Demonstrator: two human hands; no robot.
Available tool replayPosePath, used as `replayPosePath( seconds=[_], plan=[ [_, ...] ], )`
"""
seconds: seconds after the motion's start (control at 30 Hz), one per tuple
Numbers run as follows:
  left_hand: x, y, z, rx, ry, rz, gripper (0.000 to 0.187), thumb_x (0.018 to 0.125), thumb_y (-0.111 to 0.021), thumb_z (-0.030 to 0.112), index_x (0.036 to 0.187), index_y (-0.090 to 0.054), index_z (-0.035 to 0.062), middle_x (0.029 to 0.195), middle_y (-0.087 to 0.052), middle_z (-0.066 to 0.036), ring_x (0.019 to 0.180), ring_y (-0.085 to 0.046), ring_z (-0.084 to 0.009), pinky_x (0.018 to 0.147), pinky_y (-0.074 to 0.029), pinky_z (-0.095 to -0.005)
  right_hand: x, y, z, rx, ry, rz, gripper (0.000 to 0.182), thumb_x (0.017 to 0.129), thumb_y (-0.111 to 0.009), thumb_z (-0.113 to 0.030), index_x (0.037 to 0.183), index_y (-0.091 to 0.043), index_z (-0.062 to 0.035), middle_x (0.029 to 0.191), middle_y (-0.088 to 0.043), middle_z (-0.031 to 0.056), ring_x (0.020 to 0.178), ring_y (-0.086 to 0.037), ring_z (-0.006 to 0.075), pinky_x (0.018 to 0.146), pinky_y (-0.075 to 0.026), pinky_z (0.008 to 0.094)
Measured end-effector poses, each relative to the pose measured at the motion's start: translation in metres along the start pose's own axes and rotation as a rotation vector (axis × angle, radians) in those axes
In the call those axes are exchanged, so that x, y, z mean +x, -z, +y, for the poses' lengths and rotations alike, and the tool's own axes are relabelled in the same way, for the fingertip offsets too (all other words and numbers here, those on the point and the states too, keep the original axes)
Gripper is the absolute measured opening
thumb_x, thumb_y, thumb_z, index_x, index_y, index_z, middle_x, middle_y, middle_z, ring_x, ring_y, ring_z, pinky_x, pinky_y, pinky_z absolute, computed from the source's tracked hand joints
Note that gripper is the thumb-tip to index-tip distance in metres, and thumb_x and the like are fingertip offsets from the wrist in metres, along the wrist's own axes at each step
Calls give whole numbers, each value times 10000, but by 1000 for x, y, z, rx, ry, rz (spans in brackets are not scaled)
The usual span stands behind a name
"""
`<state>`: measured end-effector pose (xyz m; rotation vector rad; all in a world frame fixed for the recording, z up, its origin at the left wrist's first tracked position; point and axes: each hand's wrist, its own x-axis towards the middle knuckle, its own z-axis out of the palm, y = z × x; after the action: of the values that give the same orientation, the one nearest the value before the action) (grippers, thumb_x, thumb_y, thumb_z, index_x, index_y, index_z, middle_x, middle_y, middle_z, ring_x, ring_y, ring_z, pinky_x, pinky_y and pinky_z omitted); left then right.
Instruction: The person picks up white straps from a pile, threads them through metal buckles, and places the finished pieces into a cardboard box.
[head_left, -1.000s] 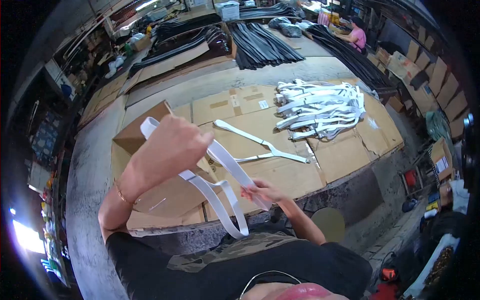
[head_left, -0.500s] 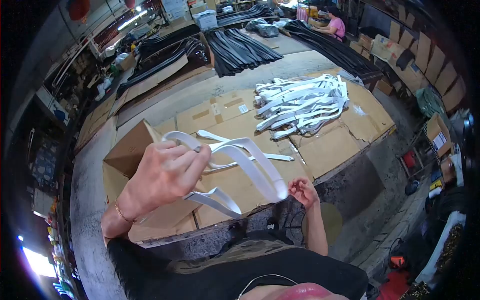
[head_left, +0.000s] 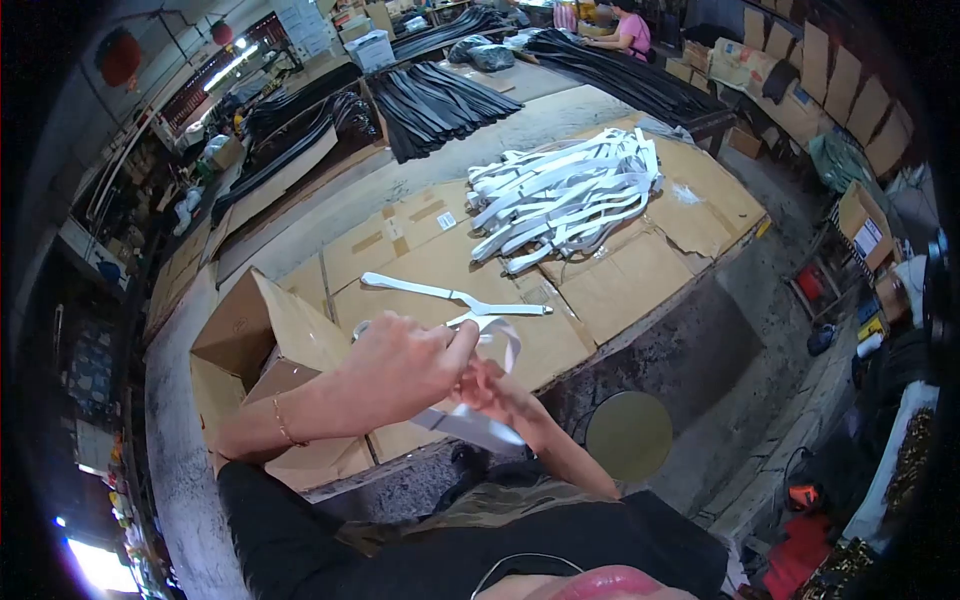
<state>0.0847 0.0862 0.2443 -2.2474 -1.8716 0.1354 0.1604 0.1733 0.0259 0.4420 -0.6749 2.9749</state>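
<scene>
My left hand [head_left: 415,365], a bracelet on its wrist, is closed on a looped white strap [head_left: 470,427]. Parts of the strap show above and below the hands. Close against its fingertips is my right hand [head_left: 490,388], slightly blurred, its fingers curled at the strap; some of them are hidden. Beyond the hands, another white strap [head_left: 420,288] with a dark slider and a metal end lies on the cardboard [head_left: 400,255]. A large pile of white straps [head_left: 565,195] lies farther back on the same cardboard.
An open cardboard box [head_left: 235,335] stands beside my left forearm. Black straps [head_left: 435,105] lie in bundles at the back. A round stool [head_left: 628,437] stands by the table's near edge. A person in pink [head_left: 632,35] sits at the far end.
My left hand has moved right and down with the strap. My right hand has moved left to meet it. The strap loop, stretched out before, now hangs bunched around my hands.
</scene>
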Motion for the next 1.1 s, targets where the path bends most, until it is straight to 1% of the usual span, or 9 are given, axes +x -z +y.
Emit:
replayPosePath(
  seconds=[0.1,0.2,0.4,0.47,0.5,0.7,0.77,0.8,1.1],
  plan=[
    [5,-11,4,9,63,8,126,792,-565,128,801,-516,13,541,-547,-53,507,-613,-207,422,-430,-320,3,48,-13,-229,-26,51,670,841,-611,-442,1384,-324,-174,928,-573,15,683,-482,83,623,-434,255],
    [7,-24,1,21,135,30,159,866,-573,194,821,-540,45,494,-517,-61,433,-549,-241,399,-398,-350,-24,56,-34,-273,-59,78,741,837,-603,-450,1423,-241,-176,933,-581,44,645,-481,95,602,-436,262],
    [13,-73,16,-143,208,-36,239,875,-580,284,868,-571,45,541,-564,-95,449,-565,-261,407,-411,-355,-26,62,4,83,268,247,734,838,-599,-460,1395,-270,-114,1264,-455,117,1142,-486,199,913,-443,341],
    [11,-102,21,-250,287,-21,278,881,-568,314,897,-582,37,571,-585,-111,465,-577,-275,431,-430,-381,-25,86,16,546,198,373,642,852,-578,-468,1301,-393,-48,1216,-511,117,1075,-534,189,902,-455,354],
    [10,-111,26,-339,322,-95,308,882,-562,326,940,-582,24,601,-600,-139,506,-592,-309,473,-448,-429,-30,71,8,745,158,124,505,879,-568,-415,1177,-497,-14,1084,-581,104,995,-575,170,881,-468,354],
    [-20,-162,55,-609,493,-123,302,887,-542,330,889,-627,40,607,-589,-184,568,-594,-368,549,-472,-455,-53,128,-13,503,483,827,57,900,-533,-101,885,-518,-48,694,-541,24,657,-557,159,723,-504,323],
    [-37,-178,67,-676,543,-89,312,887,-541,334,844,-625,36,615,-588,-189,580,-593,-373,553,-473,-457,-76,152,-41,547,644,818,132,892,-517,-50,781,-456,-86,602,-431,-25,521,-455,83,560,-467,265],
    [-44,-184,73,-741,589,-57,329,887,-540,337,798,-623,31,623,-587,-195,592,-592,-379,557,-473,-458,-96,194,-49,503,654,900,182,947,-489,-208,811,-464,-90,590,-422,-41,500,-422,66,551,-436,267],
    [-69,-221,107,-955,632,-15,313,888,-552,337,808,-592,36,617,-558,-218,596,-564,-417,552,-444,-470,-161,205,-102,380,562,1039,456,881,-509,-521,738,-440,-94,512,-266,-42,379,-248,69,373,-200,235]
  ],
)
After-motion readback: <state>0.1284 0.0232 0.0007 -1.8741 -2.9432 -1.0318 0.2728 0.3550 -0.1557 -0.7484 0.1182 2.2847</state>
